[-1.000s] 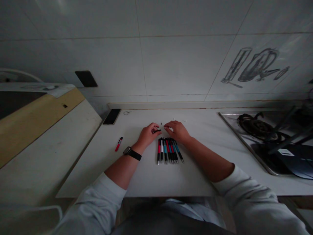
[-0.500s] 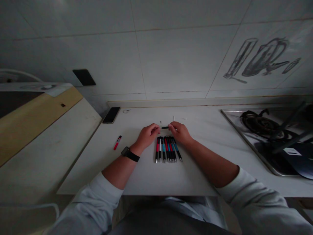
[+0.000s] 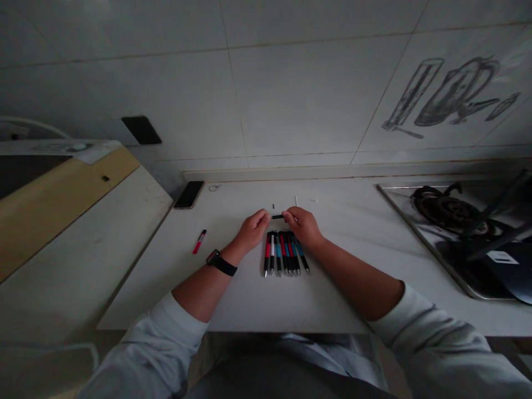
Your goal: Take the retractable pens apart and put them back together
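A row of several pens (image 3: 285, 254) with red, blue, white and black barrels lies side by side on the white counter (image 3: 249, 293). Just behind the row, my left hand (image 3: 251, 230) and my right hand (image 3: 302, 224) pinch the two ends of a short black pen part (image 3: 277, 216) between their fingertips. A dark watch (image 3: 221, 262) sits on my left wrist. Small white bits (image 3: 296, 200) lie on the counter beyond my hands.
A single red pen (image 3: 199, 241) lies apart to the left. A dark phone (image 3: 189, 194) rests near the back wall. A gas hob (image 3: 457, 221) occupies the right side. A lower surface with a wooden strip (image 3: 54, 199) runs along the left.
My hands have come together: one second ago only the left held the black part, and now both pinch it. The view has tilted slightly; the pens lie as before.
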### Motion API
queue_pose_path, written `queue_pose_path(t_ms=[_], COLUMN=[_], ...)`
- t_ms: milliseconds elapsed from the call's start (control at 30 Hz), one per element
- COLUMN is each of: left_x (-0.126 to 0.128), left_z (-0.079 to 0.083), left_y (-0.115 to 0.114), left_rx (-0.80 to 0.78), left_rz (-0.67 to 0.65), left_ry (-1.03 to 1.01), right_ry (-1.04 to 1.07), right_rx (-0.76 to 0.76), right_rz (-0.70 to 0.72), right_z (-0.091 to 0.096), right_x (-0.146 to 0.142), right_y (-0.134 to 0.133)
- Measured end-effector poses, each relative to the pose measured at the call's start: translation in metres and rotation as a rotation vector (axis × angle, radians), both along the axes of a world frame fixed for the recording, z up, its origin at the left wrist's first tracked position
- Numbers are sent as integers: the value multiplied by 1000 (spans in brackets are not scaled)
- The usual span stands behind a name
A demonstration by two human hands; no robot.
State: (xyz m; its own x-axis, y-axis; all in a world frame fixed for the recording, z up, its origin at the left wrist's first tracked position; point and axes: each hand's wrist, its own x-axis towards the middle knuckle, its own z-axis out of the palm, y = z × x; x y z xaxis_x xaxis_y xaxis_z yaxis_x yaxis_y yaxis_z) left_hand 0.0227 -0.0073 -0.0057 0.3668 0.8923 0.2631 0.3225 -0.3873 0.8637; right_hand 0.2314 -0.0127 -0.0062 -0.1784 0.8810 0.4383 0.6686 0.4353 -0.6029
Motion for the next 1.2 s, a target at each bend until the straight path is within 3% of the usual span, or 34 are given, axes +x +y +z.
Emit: queue_pose_path(t_ms=[267,533,833,1067,1200], left_x=[4,0,1,4,-18], left_z=[-1,-3,-3,0,11], left_y=[0,3,3,6,15], left_rx=[-151,-48,-57,-202,-36], left_rz=[40,44,84,115,218], left_ry=[-109,-28,-21,-144,39], right_ry=[63,36,20,76,100], right_rx=[74,-63,-106,83,73], right_rz=[45,65,105,80,62], right_z=[4,8,1,-1,-3], right_x=[-2,-3,-3,-2,0], right_y=[-6,-9,-4,-4,-3])
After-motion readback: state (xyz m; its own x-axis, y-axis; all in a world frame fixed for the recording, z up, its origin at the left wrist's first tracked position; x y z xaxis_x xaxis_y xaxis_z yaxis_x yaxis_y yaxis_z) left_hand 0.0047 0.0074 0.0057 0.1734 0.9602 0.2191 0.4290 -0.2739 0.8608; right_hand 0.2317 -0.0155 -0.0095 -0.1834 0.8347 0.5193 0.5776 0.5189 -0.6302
